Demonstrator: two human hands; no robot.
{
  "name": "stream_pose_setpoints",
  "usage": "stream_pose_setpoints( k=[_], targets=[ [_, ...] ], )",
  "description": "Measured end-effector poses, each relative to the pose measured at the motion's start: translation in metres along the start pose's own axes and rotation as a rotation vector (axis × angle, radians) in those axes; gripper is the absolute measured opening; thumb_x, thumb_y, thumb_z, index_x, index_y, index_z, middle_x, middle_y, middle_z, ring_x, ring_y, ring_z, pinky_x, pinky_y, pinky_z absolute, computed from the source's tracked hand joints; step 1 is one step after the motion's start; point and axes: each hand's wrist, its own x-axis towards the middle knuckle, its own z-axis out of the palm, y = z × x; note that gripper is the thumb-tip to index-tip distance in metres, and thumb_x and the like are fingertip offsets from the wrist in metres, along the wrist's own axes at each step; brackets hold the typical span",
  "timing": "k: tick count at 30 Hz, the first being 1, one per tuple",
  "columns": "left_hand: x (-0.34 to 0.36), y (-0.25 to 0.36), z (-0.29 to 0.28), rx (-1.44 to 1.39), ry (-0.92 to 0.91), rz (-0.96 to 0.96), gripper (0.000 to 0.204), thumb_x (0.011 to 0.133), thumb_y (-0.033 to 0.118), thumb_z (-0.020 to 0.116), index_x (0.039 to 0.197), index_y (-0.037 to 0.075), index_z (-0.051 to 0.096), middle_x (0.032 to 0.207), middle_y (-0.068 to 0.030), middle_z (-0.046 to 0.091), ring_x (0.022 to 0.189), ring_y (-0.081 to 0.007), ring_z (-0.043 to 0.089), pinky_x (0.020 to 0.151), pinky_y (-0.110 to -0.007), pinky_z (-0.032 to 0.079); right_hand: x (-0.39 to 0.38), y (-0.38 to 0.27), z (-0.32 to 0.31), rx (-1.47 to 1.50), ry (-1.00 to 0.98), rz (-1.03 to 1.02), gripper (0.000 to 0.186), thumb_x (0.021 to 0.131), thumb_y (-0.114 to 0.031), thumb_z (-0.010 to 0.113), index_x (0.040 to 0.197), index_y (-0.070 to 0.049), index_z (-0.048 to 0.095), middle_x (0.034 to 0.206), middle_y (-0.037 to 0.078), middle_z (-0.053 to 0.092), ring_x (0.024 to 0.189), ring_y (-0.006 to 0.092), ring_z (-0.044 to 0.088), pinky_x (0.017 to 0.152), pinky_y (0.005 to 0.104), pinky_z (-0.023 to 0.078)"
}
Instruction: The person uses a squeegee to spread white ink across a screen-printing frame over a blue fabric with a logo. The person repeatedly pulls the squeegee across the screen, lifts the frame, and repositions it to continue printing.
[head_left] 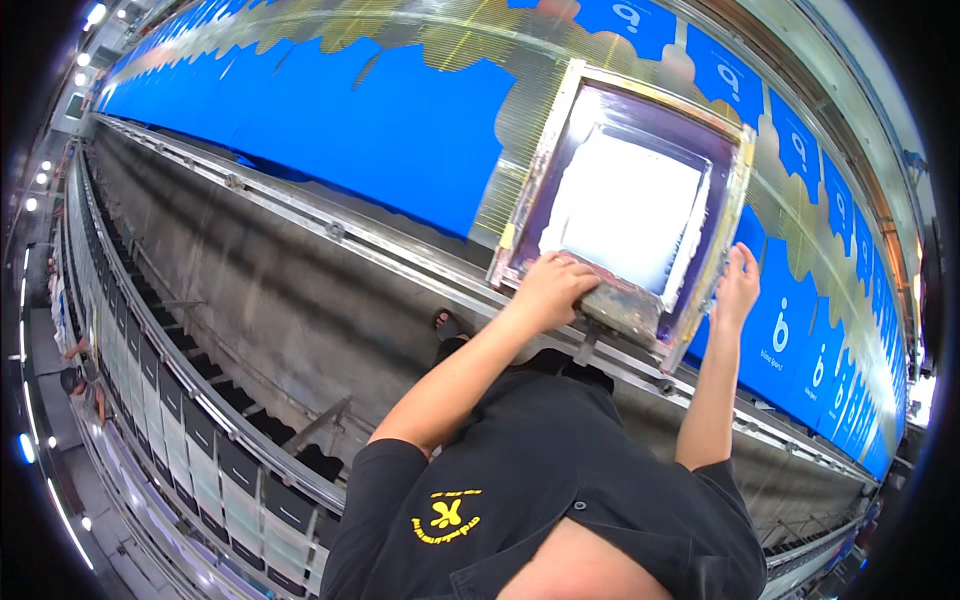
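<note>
A screen-printing frame [746,170] with a purple border and a bright white middle [620,200] lies over blue cut pieces on the long printing table. My left hand [555,292] is closed on a grey, stained squeegee bar [628,312] at the near end inside the frame. My right hand [734,288] is at the frame's right side, fingers curled against its edge. Blue pieces [300,130] to the left show no white print; those to the right [785,330] carry a white print.
A metal rail [335,230] runs along the table's near edge, above a grey floor [260,280]. A parallel table [180,420] with dark and pale pieces stands at the left, where a co-worker [75,380] is visible. My sandalled foot [446,325] shows below the rail.
</note>
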Motion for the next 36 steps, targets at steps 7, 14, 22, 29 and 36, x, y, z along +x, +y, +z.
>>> stream_pose_setpoints(
  k=[7,14,22,29,36],
  targets=[
    [-0.034,-0.124,-0.112,0.040,-0.021,-0.032,0.051,0.066,-0.001,0.074,0.116,0.010,0.079,0.117,-0.0080,0.079,0.116,-0.0292,0.072,0.096,-0.044,0.057,-0.055,0.026,0.161,-0.091,-0.020,-0.051,0.031,0.102,-0.023,0.073,0.127,-0.003,0.073,0.082,-0.002,0.060,0.070,0.0069,0.049,0.062,0.0284,0.041],
    [-0.044,-0.228,-0.178,0.156,-0.155,-0.157,0.045,0.070,0.003,0.074,0.114,0.012,0.080,0.118,-0.0069,0.079,0.113,-0.0289,0.073,0.095,-0.045,0.057,-0.089,0.088,0.315,-0.019,0.004,-0.065,0.029,0.100,-0.023,0.072,0.124,-0.006,0.072,0.081,0.002,0.065,0.067,0.0100,0.055,0.063,0.0316,0.046],
    [-0.085,-0.336,-0.248,0.235,-0.281,-0.113,0.053,0.071,0.002,0.074,0.122,0.011,0.078,0.126,-0.0079,0.078,0.122,-0.0294,0.071,0.097,-0.044,0.056,-0.165,0.074,0.436,-0.054,-0.038,0.115,0.037,0.100,-0.029,0.070,0.131,-0.010,0.066,0.089,0.010,0.074,0.077,0.0193,0.070,0.075,0.0382,0.055],
    [-0.051,-0.390,-0.314,0.193,-0.382,0.010,0.041,0.075,0.006,0.074,0.116,0.009,0.077,0.099,-0.0124,0.080,0.093,-0.0308,0.077,0.080,-0.045,0.059,-0.194,0.053,0.486,-0.433,0.035,0.198,0.041,0.094,-0.032,0.073,0.132,-0.019,0.066,0.086,0.009,0.075,0.077,0.0245,0.072,0.077,0.0405,0.056],
    [0.106,-0.453,-0.321,0.279,-0.448,0.032,0.020,0.090,0.030,0.078,0.108,0.020,0.081,0.086,-0.0131,0.077,0.082,-0.0362,0.076,0.073,-0.049,0.060,-0.193,0.046,0.487,-0.493,0.045,0.248,0.041,0.096,-0.031,0.076,0.132,-0.014,0.066,0.096,0.007,0.071,0.084,0.0181,0.067,0.080,0.0352,0.053]
  ],
)
